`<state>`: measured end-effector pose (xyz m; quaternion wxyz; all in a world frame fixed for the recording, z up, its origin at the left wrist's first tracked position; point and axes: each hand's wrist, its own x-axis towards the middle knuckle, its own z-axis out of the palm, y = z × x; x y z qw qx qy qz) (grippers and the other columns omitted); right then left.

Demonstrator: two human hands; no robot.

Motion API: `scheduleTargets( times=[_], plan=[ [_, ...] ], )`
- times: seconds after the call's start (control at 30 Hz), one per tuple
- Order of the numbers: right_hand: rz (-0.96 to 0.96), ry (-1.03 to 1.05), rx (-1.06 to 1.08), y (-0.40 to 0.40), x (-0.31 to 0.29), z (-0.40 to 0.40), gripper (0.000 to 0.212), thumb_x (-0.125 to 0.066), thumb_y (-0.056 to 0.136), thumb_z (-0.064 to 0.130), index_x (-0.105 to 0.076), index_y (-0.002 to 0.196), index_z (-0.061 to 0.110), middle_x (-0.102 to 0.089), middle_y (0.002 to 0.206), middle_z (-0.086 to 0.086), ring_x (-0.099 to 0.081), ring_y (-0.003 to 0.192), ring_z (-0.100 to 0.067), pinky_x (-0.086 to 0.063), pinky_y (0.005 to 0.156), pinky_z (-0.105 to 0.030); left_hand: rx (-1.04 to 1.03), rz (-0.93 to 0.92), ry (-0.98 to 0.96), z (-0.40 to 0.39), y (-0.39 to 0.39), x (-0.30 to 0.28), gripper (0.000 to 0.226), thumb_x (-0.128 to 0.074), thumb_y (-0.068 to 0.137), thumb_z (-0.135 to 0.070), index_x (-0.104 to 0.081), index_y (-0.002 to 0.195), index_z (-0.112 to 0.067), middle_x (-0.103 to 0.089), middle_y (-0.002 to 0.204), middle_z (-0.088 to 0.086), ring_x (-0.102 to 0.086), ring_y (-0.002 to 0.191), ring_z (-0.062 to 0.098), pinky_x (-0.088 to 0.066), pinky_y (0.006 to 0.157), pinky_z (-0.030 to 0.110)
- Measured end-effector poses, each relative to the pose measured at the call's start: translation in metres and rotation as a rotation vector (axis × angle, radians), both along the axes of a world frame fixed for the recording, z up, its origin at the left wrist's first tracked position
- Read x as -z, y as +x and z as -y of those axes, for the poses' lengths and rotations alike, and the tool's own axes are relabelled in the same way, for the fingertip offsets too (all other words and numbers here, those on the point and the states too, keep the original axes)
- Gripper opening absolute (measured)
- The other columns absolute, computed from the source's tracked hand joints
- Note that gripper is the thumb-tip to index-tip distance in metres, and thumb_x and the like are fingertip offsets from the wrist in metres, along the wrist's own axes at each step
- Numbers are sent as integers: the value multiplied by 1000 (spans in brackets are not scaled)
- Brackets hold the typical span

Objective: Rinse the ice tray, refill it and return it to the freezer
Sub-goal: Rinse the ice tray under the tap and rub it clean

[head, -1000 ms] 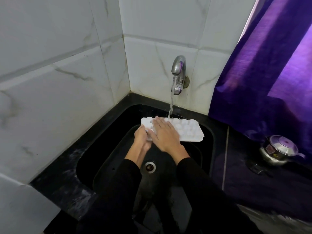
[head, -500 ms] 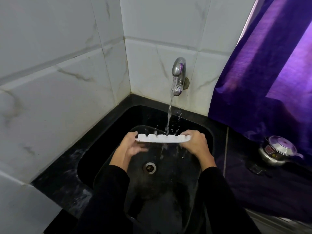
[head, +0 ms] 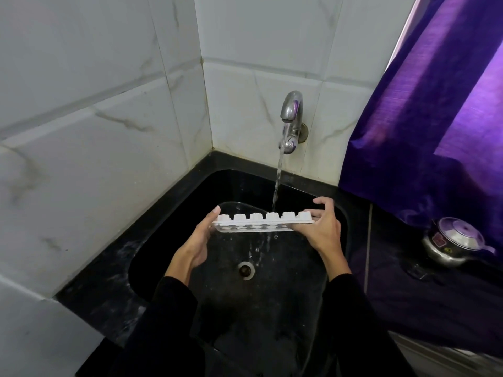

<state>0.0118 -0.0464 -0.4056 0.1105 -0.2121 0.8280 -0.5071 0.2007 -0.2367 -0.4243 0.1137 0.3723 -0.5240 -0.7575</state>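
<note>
Turned up on edge since a second ago, when it lay flat under a rubbing palm: white ice tray [head: 262, 222], now gripped at both ends and held level over the basin, cell bottoms bumped upward, open side tipped toward the wearer and down.

Nearest, two black sleeves reaching in over the black sink [head: 168, 240] and its drain [head: 246, 269]. Then the left hand [head: 197, 244], palm cupped against the tray's left end, fingers curled round it with one fingertip showing above the top edge. Opposite, the right hand [head: 321, 229], thumb under and fingers hooked over the right end, clamping it firmly. Drips falling from the tray toward the drain.

Beyond, a stream from the wall tap [head: 291, 118] running down just behind the tray, near its right half. Farther right, a small steel pot [head: 454, 240] on the dark counter under a purple curtain [head: 435, 104].

By the look of it, rinsing close to finished, water being tipped out. Left to do: turning the cells up, refilling under the stream, carrying to a freezer not in view.
</note>
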Motion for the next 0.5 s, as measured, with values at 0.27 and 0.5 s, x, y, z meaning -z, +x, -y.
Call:
scheduleTargets(
  times=[0.27, 0.5],
  plan=[
    [211, -142, 289, 8, 6, 10, 67, -89, 55, 44, -48, 105, 25, -67, 88, 2, -62, 81, -11, -51, 75, -31, -11, -69, 25, -2, -5, 14, 37, -59, 90, -18, -54, 126, -8, -66, 118, 12, -63, 108, 28, -51, 92, 44],
    [493, -377, 246, 9, 18, 9, 41, -78, 78, 23, -55, 112, 23, -72, 102, -4, -69, 89, -17, -56, 68, -30, -233, -94, 206, 0, -25, 27, 35, -60, 91, -24, -58, 118, -3, -69, 107, 17, -68, 96, 32, -55, 80, 46]
  ],
)
